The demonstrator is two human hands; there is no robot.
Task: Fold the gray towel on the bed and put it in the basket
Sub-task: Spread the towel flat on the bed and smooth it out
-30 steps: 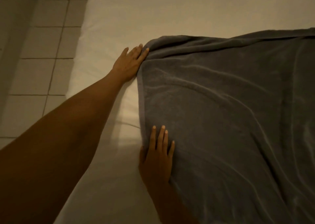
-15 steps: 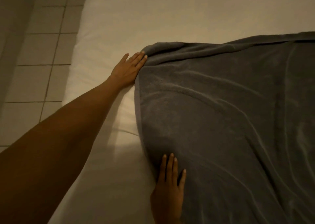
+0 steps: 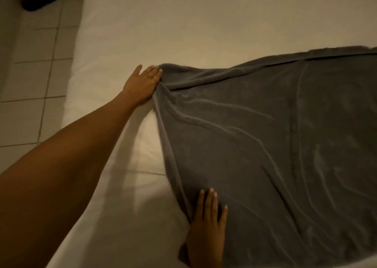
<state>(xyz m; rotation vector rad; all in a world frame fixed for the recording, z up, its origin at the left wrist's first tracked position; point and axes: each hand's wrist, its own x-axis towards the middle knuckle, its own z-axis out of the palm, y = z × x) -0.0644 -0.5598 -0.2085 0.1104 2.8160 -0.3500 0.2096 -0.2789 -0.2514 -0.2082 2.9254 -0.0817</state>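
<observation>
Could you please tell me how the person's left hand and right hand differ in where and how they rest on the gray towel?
The left hand reaches to the far corner of the gray towel, while the right hand sits at the near edge. The left hand lies mostly on the white bed with only its fingers touching the cloth; the right hand's fingers lie on top of the towel. Both are open with straight fingers.
</observation>
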